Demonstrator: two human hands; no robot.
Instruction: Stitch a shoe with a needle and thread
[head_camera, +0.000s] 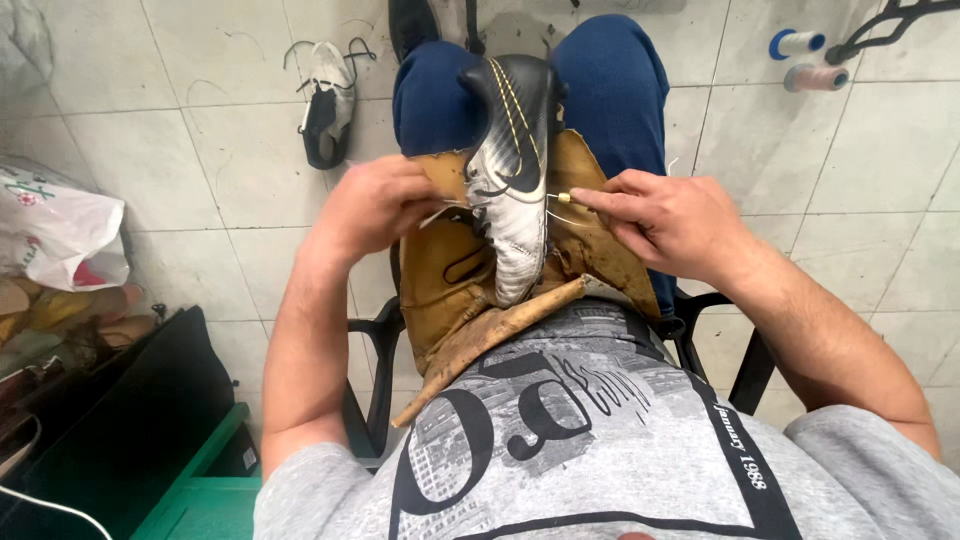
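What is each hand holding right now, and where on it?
Right hand pinches a small pale-handled tool by its handle; left hand grips the side of the black-and-white shoe.

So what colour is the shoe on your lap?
Black fading to white, with thin gold stripes: the shoe, seen from the head camera.

A shoe (512, 170) is lying on the person's lap, on a leather apron (450, 270) spread over both knees. The left hand (375, 205) is sitting to the shoe's left, the right hand (675, 220) to its right, each touching a thread (555, 215) at the shoe's side. A second shoe (328, 105) is lying on the floor (230, 160) beyond the left knee; two thread spools (805, 60) are resting on the floor far right; a bag (55, 235) is sitting at the left edge
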